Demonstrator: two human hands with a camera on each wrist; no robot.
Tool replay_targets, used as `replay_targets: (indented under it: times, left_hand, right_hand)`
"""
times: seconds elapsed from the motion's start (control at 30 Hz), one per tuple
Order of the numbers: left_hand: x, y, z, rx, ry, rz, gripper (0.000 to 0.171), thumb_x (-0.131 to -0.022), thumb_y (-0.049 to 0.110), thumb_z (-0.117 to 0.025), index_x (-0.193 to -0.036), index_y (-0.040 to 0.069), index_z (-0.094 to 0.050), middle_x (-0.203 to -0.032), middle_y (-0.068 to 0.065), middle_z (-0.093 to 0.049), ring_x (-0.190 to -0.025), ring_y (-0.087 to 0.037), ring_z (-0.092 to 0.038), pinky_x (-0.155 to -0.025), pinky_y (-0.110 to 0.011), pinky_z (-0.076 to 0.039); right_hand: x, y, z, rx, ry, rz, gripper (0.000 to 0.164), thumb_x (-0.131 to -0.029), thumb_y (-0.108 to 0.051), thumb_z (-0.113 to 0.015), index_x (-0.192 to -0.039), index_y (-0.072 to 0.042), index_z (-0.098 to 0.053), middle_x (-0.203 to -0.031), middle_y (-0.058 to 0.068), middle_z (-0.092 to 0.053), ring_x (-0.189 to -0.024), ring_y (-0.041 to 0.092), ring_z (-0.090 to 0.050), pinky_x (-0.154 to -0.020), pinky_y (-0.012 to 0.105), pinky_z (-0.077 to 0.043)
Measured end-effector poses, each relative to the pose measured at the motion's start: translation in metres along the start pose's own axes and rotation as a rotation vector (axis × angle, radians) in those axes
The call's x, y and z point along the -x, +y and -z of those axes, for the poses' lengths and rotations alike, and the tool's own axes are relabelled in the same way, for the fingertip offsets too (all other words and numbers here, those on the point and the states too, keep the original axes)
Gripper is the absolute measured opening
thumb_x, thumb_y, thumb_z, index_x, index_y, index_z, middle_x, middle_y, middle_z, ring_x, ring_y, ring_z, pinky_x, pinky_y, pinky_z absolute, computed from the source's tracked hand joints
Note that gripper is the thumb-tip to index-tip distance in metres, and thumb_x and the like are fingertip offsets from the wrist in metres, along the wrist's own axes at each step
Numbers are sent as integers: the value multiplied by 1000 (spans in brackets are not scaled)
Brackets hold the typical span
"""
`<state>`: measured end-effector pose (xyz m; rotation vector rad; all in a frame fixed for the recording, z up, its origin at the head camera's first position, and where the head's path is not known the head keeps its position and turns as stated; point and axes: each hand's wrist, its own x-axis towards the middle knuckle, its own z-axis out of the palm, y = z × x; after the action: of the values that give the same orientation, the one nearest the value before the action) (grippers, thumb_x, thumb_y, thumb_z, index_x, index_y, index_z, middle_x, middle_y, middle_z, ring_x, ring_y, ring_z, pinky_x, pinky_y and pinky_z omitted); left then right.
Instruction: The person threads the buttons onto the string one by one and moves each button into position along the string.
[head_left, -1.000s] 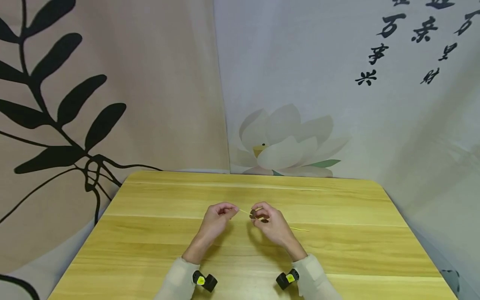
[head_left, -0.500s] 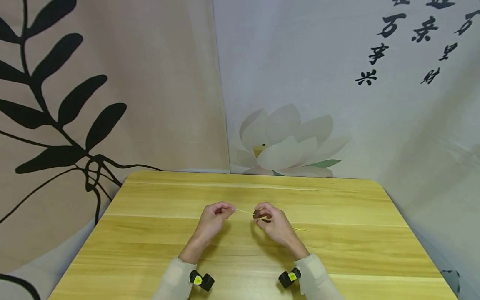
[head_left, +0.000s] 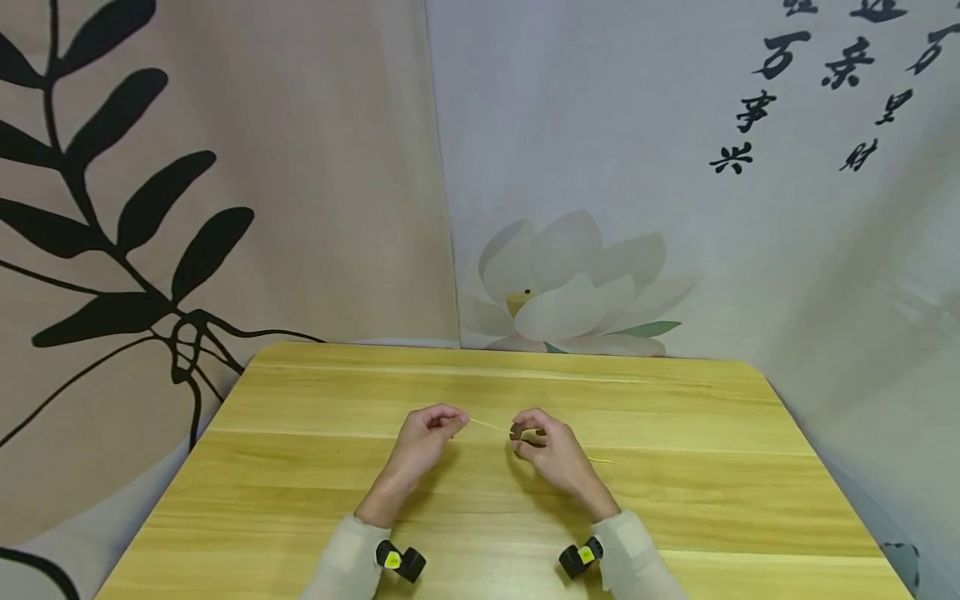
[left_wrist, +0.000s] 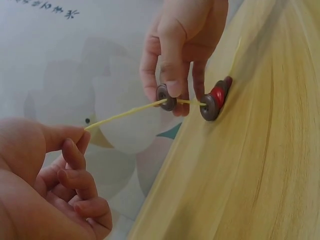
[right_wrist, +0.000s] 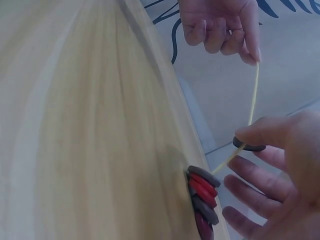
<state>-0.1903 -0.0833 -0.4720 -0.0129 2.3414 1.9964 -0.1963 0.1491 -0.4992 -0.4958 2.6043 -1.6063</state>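
My left hand (head_left: pixel 417 440) pinches one end of a yellow string (left_wrist: pixel 125 113) between thumb and forefinger. The string runs across to my right hand (head_left: pixel 553 452), which holds a brown button (left_wrist: pixel 161 94) between thumb and fingers, with the string passing through it. Further along the same string, several more buttons lean together in a row on the table: a brown button (left_wrist: pixel 208 113) in front, a red button (right_wrist: pixel 203 190) behind it, then darker ones. A loose tail of string lies past the right hand.
Both hands work above the middle of a light wooden table (head_left: pixel 300 517). Behind it hang printed cloths, one with dark leaves (head_left: pixel 142 217), one with a pale flower (head_left: pixel 577 283). Each wrist wears a small black camera.
My left hand has drawn to the left and the right hand slightly to the right. More yellow string now shows between them, and the tail on the right has shortened a little.
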Motion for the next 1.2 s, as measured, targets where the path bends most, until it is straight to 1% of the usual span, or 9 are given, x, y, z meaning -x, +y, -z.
replay_targets:
  times: [0.1,0.23,0.37,0.5,0.63,0.73,0.87,1.0,1.2]
  left_hand:
    - [2,4,0,-13,8,15,16,-95,10,-65,-102,-4,-70,-82,-1,-55,-76,-21,-47,-58,-21,-35]
    - [4,7,0,-24,8,35,15,-95,8,-64,-101,-4,-69,-82,-4,-55,-76,-21,-46,-59,-21,-35]
    - [1,-1,3,-24,4,42,17,-95,13,-66,-102,-1,-70,-84,-3,-56,-77,-20,-47,-59,-22,-36]
    - [-4,-12,6,-22,-8,44,17,-94,18,-68,-101,3,-72,-85,-3,-58,-78,-21,-49,-60,-23,-38]
    - [-6,-17,8,-27,-22,44,16,-94,19,-68,-99,5,-72,-85,-6,-59,-78,-22,-50,-61,-24,-39]
    - [-6,-18,8,-32,-28,45,17,-94,19,-68,-100,4,-71,-85,-7,-59,-77,-21,-49,-61,-24,-39]
    - [-5,-18,10,-27,-29,42,18,-94,19,-68,-101,2,-71,-85,-6,-59,-76,-20,-49,-60,-24,-38]
    - [-5,-16,13,-15,-34,36,18,-94,19,-67,-102,3,-71,-86,-5,-59,-78,-21,-50,-60,-23,-39]
    - [-5,-16,16,-14,-40,46,15,-95,18,-66,-102,5,-71,-89,-4,-59,-83,-25,-51,-63,-23,-41]
  right_hand:
    - [1,3,0,10,2,-3,27,-91,-3,-69,-117,-7,-63,-106,2,-67,-104,26,-65,-91,49,-51]
    - [1,8,1,44,-2,-11,25,-91,-7,-71,-115,-9,-64,-109,3,-67,-107,28,-65,-91,48,-51]
    - [2,12,0,57,-27,-23,25,-91,-7,-71,-115,-9,-63,-110,5,-67,-107,28,-66,-93,47,-52]
    - [2,16,0,99,-40,-24,27,-91,-6,-70,-117,-9,-63,-109,4,-67,-100,22,-65,-87,39,-54]
    - [3,17,0,132,-43,-21,29,-90,-5,-70,-118,-9,-63,-110,4,-65,-96,18,-62,-82,35,-53]
    - [4,18,0,137,-51,-23,29,-91,-5,-70,-119,-9,-63,-113,6,-63,-97,19,-61,-81,36,-53]
    - [4,19,1,131,-56,-30,30,-91,-6,-69,-120,-9,-62,-116,7,-63,-101,22,-62,-84,39,-53]
    - [4,21,2,120,-50,-30,29,-91,-6,-70,-119,-9,-62,-114,6,-65,-104,24,-63,-88,42,-53]
    - [3,23,4,123,-58,-14,27,-91,-5,-70,-116,-9,-63,-110,5,-66,-101,22,-64,-87,42,-53]
